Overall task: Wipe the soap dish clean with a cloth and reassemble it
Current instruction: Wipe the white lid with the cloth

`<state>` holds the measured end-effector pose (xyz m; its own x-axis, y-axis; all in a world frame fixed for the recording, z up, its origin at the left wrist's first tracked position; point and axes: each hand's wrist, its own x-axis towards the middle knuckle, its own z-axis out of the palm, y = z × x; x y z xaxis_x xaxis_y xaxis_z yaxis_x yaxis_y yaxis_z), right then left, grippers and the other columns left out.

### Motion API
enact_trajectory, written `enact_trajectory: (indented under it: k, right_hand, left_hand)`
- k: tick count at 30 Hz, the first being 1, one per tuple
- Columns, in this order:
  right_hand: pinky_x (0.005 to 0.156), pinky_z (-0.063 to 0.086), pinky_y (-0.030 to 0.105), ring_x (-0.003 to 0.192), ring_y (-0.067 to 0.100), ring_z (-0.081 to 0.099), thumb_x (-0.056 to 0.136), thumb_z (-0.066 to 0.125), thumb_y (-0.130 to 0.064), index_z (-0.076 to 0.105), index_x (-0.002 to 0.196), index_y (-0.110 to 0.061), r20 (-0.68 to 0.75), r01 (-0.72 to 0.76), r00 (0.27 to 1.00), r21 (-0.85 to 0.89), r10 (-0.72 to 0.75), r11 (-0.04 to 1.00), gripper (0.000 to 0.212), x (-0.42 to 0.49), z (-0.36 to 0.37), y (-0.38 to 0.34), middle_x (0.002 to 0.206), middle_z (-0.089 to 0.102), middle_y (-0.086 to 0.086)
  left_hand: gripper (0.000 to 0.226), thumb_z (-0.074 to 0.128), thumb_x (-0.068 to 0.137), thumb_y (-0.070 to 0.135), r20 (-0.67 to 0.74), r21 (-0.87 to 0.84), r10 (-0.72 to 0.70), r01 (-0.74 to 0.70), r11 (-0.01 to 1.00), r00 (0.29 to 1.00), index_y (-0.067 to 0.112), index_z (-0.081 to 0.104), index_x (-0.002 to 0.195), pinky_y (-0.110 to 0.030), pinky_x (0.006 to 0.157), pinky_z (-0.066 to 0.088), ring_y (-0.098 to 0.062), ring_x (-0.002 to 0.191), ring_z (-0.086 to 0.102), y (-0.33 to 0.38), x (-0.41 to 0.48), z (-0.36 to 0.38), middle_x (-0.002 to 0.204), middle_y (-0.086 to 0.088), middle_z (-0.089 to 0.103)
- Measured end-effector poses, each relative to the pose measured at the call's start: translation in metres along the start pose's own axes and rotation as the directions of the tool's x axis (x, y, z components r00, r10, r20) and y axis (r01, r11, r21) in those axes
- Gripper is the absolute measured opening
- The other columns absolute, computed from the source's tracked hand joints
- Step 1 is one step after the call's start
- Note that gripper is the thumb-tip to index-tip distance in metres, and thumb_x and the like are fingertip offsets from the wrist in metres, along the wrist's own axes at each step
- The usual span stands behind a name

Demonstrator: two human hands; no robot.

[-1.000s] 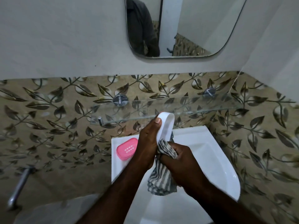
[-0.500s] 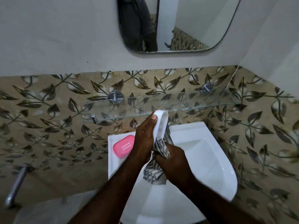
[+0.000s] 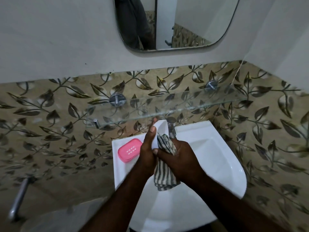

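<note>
My left hand (image 3: 148, 148) holds the white soap dish base (image 3: 160, 129) upright on its edge above the white sink (image 3: 222, 163), fingers wrapped round its back. My right hand (image 3: 179, 158) grips a grey-and-white striped cloth (image 3: 164, 174) and presses it against the inner face of the white base; the cloth's loose end hangs down below both hands. The pink slotted soap dish insert (image 3: 129, 150) lies flat on the sink's left rim, apart from both hands.
A chrome tap (image 3: 171, 129) stands right behind the hands. A glass shelf (image 3: 167, 108) on chrome brackets juts out just above the white base. A mirror (image 3: 173, 22) hangs higher up. A metal pipe (image 3: 19, 198) sits low at the left.
Both hands shifted slightly right and down in view. The right hand slid the cloth along the white base, and the base now tilts with more of its inner face showing.
</note>
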<state>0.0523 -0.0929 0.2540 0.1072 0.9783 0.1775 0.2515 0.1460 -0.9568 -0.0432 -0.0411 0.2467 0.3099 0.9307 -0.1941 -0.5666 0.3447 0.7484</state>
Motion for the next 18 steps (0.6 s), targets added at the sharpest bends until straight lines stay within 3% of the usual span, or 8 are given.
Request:
enact_trajectory:
  k: [2, 5, 8, 11, 13, 15, 17, 18]
  right_hand:
    - [0.078, 0.054, 0.022, 0.086, 0.007, 0.071, 0.085, 0.073, -0.009, 0.072, 0.095, -0.015, -0.007, 0.020, 1.000, -0.005, -0.020, 1.000, 0.012, -0.007, 0.008, 0.002, 0.090, 0.076, -0.002]
    - [0.082, 0.049, 0.018, 0.093, 0.004, 0.066, 0.084, 0.068, -0.014, 0.067, 0.107, -0.020, 0.077, 0.155, 0.987, -0.237, -0.140, 0.959, 0.023, -0.019, 0.009, 0.013, 0.099, 0.071, -0.008]
    - [0.089, 0.050, 0.028, 0.102, 0.020, 0.064, 0.079, 0.055, -0.017, 0.057, 0.125, -0.023, 0.261, 0.328, 0.941, -0.549, -0.215, 0.769, 0.047, -0.013, -0.002, 0.031, 0.120, 0.067, -0.004]
    - [0.087, 0.037, 0.009, 0.101, 0.012, 0.058, 0.074, 0.041, -0.026, 0.064, 0.121, -0.026, 0.195, 0.238, 0.970, -0.675, -0.143, 0.698, 0.053, -0.001, -0.013, 0.038, 0.118, 0.068, -0.008]
    - [0.083, 0.034, 0.006, 0.098, 0.011, 0.059, 0.073, 0.045, -0.022, 0.069, 0.114, -0.018, 0.133, 0.228, 0.973, -0.646, -0.187, 0.728, 0.048, -0.002, -0.010, 0.026, 0.110, 0.072, -0.003]
    - [0.084, 0.038, 0.004, 0.094, 0.010, 0.062, 0.076, 0.056, -0.012, 0.071, 0.106, -0.012, 0.121, 0.249, 0.969, -0.492, -0.218, 0.834, 0.034, -0.007, 0.000, 0.007, 0.102, 0.074, 0.001]
    - [0.081, 0.045, 0.011, 0.091, 0.010, 0.064, 0.081, 0.060, -0.010, 0.070, 0.100, -0.011, 0.141, 0.265, 0.963, -0.355, -0.228, 0.897, 0.022, -0.012, 0.010, -0.006, 0.096, 0.073, 0.001]
    - [0.081, 0.047, 0.015, 0.092, 0.011, 0.064, 0.082, 0.058, -0.012, 0.068, 0.101, -0.012, 0.148, 0.281, 0.959, -0.379, -0.242, 0.882, 0.022, -0.014, 0.012, -0.005, 0.097, 0.072, 0.000]
  left_hand:
    - [0.050, 0.055, 0.079, 0.028, -0.019, 0.002, 0.062, -0.062, 0.998, 0.998, 0.015, 0.057, 0.128, -0.025, 0.081, 0.054, -0.019, 0.104, 0.067, -0.002, 0.001, -0.003, 0.120, -0.007, 0.067]
    - [0.054, 0.058, 0.069, 0.031, 0.000, -0.030, -0.020, 0.020, 0.999, 1.000, 0.018, 0.064, 0.121, -0.029, 0.072, 0.055, -0.026, 0.096, 0.065, 0.001, 0.000, -0.012, 0.119, -0.014, 0.066]
    - [0.058, 0.062, 0.067, 0.032, 0.032, -0.127, -0.093, 0.097, 0.987, 0.995, 0.012, 0.065, 0.122, -0.034, 0.077, 0.057, -0.027, 0.091, 0.068, 0.002, -0.002, -0.019, 0.114, -0.017, 0.067]
    - [0.058, 0.080, 0.050, 0.037, 0.059, -0.194, -0.078, 0.088, 0.977, 0.995, 0.009, 0.075, 0.101, -0.033, 0.074, 0.059, -0.024, 0.083, 0.073, 0.003, -0.002, -0.017, 0.103, -0.014, 0.071]
    - [0.057, 0.072, 0.057, 0.039, 0.056, -0.190, -0.059, 0.068, 0.979, 0.997, 0.009, 0.072, 0.105, -0.033, 0.078, 0.057, -0.023, 0.083, 0.072, 0.002, -0.001, -0.015, 0.100, -0.013, 0.072]
    - [0.048, 0.058, 0.071, 0.033, 0.037, -0.166, -0.036, 0.042, 0.985, 0.999, 0.007, 0.067, 0.111, -0.032, 0.076, 0.057, -0.023, 0.079, 0.072, 0.003, -0.001, -0.013, 0.093, -0.012, 0.074]
    - [0.045, 0.053, 0.073, 0.033, 0.043, -0.147, -0.029, 0.035, 0.988, 0.999, 0.008, 0.069, 0.107, -0.037, 0.081, 0.053, -0.025, 0.078, 0.071, 0.007, -0.001, -0.011, 0.091, -0.013, 0.074]
    - [0.046, 0.051, 0.072, 0.035, 0.044, -0.136, -0.033, 0.039, 0.990, 0.998, 0.009, 0.070, 0.105, -0.040, 0.084, 0.050, -0.026, 0.079, 0.070, 0.008, -0.001, -0.011, 0.092, -0.014, 0.074]
